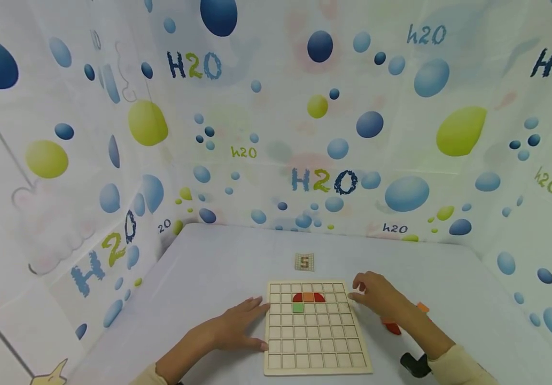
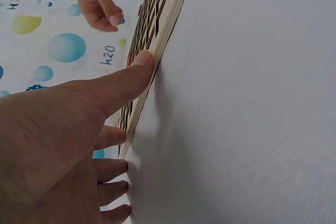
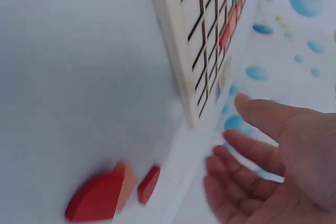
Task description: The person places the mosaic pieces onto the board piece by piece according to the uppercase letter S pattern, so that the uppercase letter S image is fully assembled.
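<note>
A square wooden grid board (image 1: pixel 316 342) lies flat on the white table. In its upper rows sit an orange square (image 1: pixel 308 297) between two red rounded pieces (image 1: pixel 319 298), and a green square (image 1: pixel 297 308) below the left one. My left hand (image 1: pixel 238 327) touches the board's left edge with fingers spread; in the left wrist view its thumb (image 2: pixel 142 59) rests on the rim. My right hand (image 1: pixel 378 295) is raised by the upper right corner, fingers loosely bent. The right wrist view shows the thumb (image 3: pixel 262 114) apart from the fingers, with nothing between them.
A small card (image 1: pixel 304 262) with a figure on a grid lies behind the board. Several loose red and orange pieces, among them a red one (image 3: pixel 97 195), lie right of the board, partly under the right forearm. A patterned curtain (image 1: pixel 276 133) surrounds the table.
</note>
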`<state>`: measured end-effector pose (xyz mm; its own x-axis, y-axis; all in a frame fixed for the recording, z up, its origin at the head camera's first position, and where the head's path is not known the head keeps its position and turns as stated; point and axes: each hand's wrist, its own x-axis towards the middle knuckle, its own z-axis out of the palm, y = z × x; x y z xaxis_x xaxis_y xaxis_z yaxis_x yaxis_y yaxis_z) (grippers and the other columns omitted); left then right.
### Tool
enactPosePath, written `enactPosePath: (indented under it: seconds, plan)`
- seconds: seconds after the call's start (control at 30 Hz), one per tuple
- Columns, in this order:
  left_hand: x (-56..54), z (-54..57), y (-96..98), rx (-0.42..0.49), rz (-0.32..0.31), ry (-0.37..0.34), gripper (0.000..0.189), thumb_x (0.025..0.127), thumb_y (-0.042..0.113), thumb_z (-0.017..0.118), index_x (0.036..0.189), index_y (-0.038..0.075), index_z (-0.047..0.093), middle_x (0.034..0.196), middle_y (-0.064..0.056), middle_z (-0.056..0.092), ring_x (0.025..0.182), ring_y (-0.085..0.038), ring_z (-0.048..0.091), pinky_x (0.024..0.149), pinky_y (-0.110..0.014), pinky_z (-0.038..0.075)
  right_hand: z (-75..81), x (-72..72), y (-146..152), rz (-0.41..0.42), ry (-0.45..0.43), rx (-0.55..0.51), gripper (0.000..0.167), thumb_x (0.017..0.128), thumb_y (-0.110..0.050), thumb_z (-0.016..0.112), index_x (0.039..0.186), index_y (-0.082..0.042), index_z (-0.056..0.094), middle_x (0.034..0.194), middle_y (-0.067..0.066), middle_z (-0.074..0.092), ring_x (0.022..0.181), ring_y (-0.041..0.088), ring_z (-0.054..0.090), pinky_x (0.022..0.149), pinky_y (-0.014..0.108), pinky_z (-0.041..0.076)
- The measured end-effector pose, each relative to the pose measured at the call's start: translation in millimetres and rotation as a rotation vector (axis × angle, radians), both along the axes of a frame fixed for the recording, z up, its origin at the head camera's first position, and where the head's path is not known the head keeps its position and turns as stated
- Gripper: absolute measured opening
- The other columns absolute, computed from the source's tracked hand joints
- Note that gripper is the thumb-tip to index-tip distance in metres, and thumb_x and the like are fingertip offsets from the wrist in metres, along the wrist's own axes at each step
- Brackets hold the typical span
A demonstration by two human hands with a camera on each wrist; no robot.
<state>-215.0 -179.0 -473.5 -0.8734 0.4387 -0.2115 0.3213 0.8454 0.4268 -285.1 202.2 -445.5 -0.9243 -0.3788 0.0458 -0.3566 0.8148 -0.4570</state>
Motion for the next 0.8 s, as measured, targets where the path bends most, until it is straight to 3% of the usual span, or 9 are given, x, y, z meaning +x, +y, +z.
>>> enactPosePath:
  seconds: [0.2,0.3,0.4,0.6,0.8]
  plan:
    - [0.5,1.1,0.3,-0.003,-0.009,0.003,0.096,0.086,0.063,0.079,0.163,0.019,0.041,0.171,-0.015,0.033,0.159,-0.039,0.029,0.123,-0.064,0.032,-2.9,1.8,29.4,-0.193,-0.108,0.192,0.034,0.1,-0.031,0.074,0.097,0.001,0.062,0.081,0.007,0.059,0.072,0.02,0.054,0.064,0.036,0.051]
    - [0.5,0.8,0.6,-0.007,-0.007,0.002,0.096,0.086,0.063,0.079,0.163,0.019,0.041,0.171,-0.015,0.033,0.159,-0.039,0.029,0.123,-0.064,0.032,-6.8,2.0,34.2,-0.235,-0.172,0.232,0.043,0.1,-0.034,0.074,0.101,0.007,0.061,0.079,0.008,0.056,0.071,0.02,0.055,0.064,0.034,0.05]
    - [0.7,0.4,0.2,0.003,-0.009,0.0,0.096,0.087,0.062,0.079,0.163,0.018,0.041,0.171,-0.016,0.033,0.159,-0.039,0.029,0.123,-0.065,0.032,-11.3,1.7,34.2,-0.249,-0.174,0.231,0.042,0.099,-0.032,0.075,0.101,0.007,0.06,0.078,0.008,0.055,0.071,0.021,0.055,0.064,0.032,0.049]
    - [1.4,0.3,0.0,0.017,-0.02,0.001,0.095,0.088,0.061,0.079,0.163,0.017,0.041,0.171,-0.017,0.033,0.159,-0.04,0.029,0.123,-0.065,0.032,-16.2,2.7,33.1,-0.21,-0.099,0.197,0.03,0.098,-0.02,0.077,0.093,0.0,0.055,0.078,0.008,0.054,0.069,0.02,0.053,0.061,0.031,0.048]
    - [3.0,3.9,-0.2,0.008,-0.015,0.0,0.095,0.088,0.061,0.078,0.163,0.017,0.041,0.171,-0.017,0.033,0.159,-0.04,0.029,0.123,-0.065,0.032,-17.4,-1.9,30.7,-0.218,-0.113,0.188,0.04,0.099,-0.034,0.075,0.098,0.002,0.056,0.078,0.008,0.054,0.068,0.02,0.054,0.058,0.031,0.047]
